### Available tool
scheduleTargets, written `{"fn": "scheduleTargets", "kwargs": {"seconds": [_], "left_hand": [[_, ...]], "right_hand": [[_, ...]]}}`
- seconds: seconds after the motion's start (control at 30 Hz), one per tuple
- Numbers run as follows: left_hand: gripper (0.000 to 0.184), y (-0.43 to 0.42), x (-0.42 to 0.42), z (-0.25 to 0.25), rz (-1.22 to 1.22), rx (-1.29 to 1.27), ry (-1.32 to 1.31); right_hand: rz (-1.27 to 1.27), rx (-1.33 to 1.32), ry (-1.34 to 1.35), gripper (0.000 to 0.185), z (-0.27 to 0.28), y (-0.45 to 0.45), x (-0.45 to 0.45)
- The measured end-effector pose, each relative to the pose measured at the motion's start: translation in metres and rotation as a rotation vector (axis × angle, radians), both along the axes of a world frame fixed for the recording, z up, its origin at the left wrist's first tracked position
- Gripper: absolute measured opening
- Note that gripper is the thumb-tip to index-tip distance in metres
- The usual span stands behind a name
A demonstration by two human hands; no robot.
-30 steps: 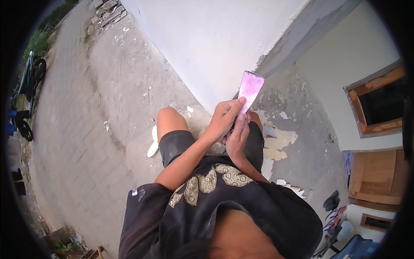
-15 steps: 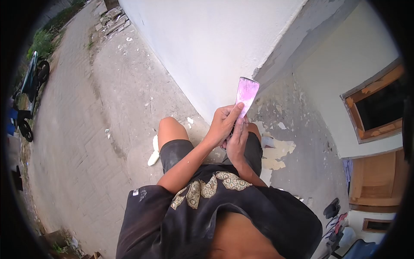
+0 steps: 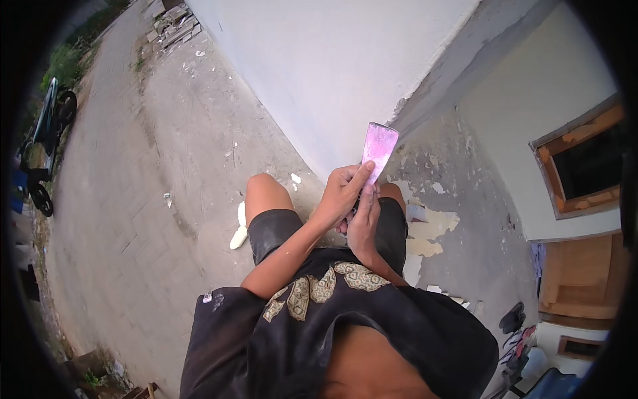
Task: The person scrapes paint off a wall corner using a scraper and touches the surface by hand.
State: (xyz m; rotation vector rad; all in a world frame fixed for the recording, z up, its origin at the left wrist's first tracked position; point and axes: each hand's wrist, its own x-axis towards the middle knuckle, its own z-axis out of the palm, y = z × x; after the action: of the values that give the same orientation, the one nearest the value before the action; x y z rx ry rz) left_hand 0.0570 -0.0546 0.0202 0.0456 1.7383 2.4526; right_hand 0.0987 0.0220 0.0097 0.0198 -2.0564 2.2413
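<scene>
A scraper (image 3: 381,145) points up and away from me, its broad blade tinted pink and smeared with pale residue. My left hand (image 3: 342,194) is closed around its lower part, with the thumb lying along the blade. Just below and to the right, my right hand (image 3: 363,223) is closed at the lower end, touching my left hand. The handle is mostly hidden between my palms. Beyond the blade's tip stands the corner of a white wall (image 3: 332,73).
Peeled paint flakes (image 3: 433,226) lie on the concrete floor (image 3: 193,133) by my right knee. A wood-framed window (image 3: 548,173) and wooden door (image 3: 575,276) are at right, with footwear (image 3: 512,319) below. Motorbikes (image 3: 46,130) stand far left. Rubble (image 3: 176,30) is heaped behind.
Both hands and the scraper have barely shifted, with the blade slightly lower in view. The right fingers sit a little lower, and the camera view has moved slightly.
</scene>
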Motion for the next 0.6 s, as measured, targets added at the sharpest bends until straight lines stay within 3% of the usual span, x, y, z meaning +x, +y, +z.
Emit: {"fn": "scheduleTargets", "kwargs": {"seconds": [0.03, 0.17, 0.2, 0.23, 0.27, 0.3, 0.37, 0.47, 0.53, 0.6], "left_hand": [[0.054, 0.003, -0.001, -0.002, 0.059, -0.061, 0.139], [0.056, -0.011, 0.0, 0.031, -0.075, -0.025, -0.083], [0.055, -0.005, -0.005, 0.001, -0.029, -0.033, -0.026], [0.054, 0.0, -0.006, -0.016, 0.036, -0.033, 0.066], [0.053, 0.005, -0.005, -0.024, 0.092, -0.026, 0.143], [0.048, -0.001, -0.002, -0.02, -0.008, -0.001, 0.063], [0.042, -0.015, 0.002, -0.01, -0.22, 0.039, -0.101], [0.043, 0.005, -0.005, -0.026, 0.134, -0.059, 0.325], [0.054, -0.008, -0.008, -0.014, 0.302, -0.339, 0.4], [0.055, -0.014, -0.027, -0.002, 0.561, -0.468, 0.578]], "right_hand": [[0.011, -0.015, 0.006, 0.052, 0.002, -0.001, -0.001], [0.047, -0.095, -0.047, 0.049, 0.005, -0.002, -0.009], [0.029, -0.062, -0.058, 0.048, 0.006, -0.002, -0.006], [-0.034, 0.076, 0.171, 0.048, -0.012, -0.002, -0.016], [-0.011, 0.126, 0.201, 0.049, -0.02, 0.005, -0.017], [0.012, 0.176, 0.232, 0.049, -0.027, 0.011, -0.018], [0.235, 0.07, -0.068, 0.049, -0.016, 0.037, -0.01], [0.278, 0.255, 0.017, 0.046, -0.017, 0.082, -0.016], [0.184, 0.332, 0.101, 0.044, -0.012, 0.101, -0.018], [0.117, 0.219, 0.154, 0.051, -0.01, 0.102, -0.018]]}}
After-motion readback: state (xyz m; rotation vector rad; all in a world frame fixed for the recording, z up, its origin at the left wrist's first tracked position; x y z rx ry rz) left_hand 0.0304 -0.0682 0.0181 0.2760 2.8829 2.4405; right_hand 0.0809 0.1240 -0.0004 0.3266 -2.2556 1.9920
